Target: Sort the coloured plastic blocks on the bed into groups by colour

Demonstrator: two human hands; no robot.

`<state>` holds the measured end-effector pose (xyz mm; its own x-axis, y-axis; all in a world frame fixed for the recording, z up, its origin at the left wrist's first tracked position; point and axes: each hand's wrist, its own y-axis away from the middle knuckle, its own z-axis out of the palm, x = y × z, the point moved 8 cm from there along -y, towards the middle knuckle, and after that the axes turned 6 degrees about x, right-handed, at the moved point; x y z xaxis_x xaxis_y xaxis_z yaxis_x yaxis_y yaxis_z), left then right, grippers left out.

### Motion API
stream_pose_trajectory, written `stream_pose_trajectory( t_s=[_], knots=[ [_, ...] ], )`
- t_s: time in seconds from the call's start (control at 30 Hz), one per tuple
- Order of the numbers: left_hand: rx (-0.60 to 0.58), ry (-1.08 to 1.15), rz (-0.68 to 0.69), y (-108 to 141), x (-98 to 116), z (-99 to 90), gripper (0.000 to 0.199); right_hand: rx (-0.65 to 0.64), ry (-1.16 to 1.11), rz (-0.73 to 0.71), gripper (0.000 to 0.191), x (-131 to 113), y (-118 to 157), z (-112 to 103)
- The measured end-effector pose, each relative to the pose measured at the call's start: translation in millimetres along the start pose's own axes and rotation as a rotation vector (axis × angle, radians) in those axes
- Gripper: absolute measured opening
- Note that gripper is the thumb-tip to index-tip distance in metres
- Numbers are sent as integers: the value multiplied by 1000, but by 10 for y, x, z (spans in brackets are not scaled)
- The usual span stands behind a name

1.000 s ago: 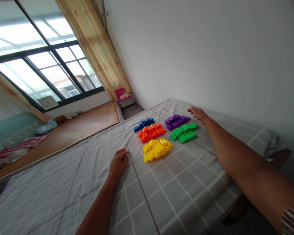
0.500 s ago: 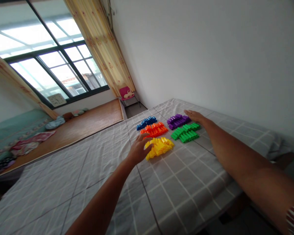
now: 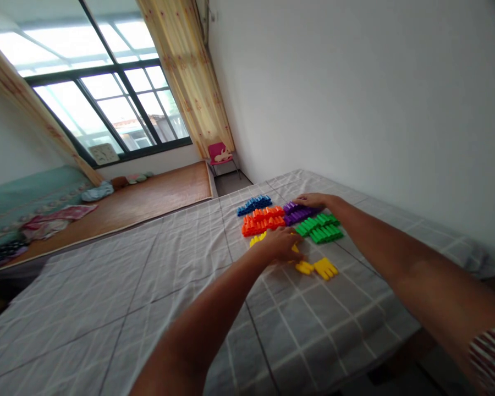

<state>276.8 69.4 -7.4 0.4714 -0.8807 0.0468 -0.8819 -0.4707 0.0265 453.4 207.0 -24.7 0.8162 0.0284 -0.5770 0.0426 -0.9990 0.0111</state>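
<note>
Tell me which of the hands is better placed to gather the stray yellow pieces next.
Probably the left hand: it is beside the yellow pieces, while the right hand is at the purple pieces, with the green pieces in between.

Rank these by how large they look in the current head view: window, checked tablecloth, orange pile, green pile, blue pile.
1. Checked tablecloth
2. Window
3. Orange pile and green pile: too alike to rank
4. Blue pile

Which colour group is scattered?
The yellow pieces, partly hidden by the left hand: some lie apart from the rest, while blue, orange, purple and green each sit bunched.
</note>
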Motion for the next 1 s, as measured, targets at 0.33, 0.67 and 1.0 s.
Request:
stream_pose_trajectory(
  t_s=[0.33,0.67,1.0],
  knots=[
    [-35,-53,-115,756,-566,-81,40,-178,7,-94,72,-779,-59,572],
    [5,-23,-337,2059,-1248,-7,43,-251,50,-307,67,-1945,-176,1441],
    [36,-22,-704,3636,-1887,18,44,-272,65,-544,55,-3535,-74,2473]
  ],
)
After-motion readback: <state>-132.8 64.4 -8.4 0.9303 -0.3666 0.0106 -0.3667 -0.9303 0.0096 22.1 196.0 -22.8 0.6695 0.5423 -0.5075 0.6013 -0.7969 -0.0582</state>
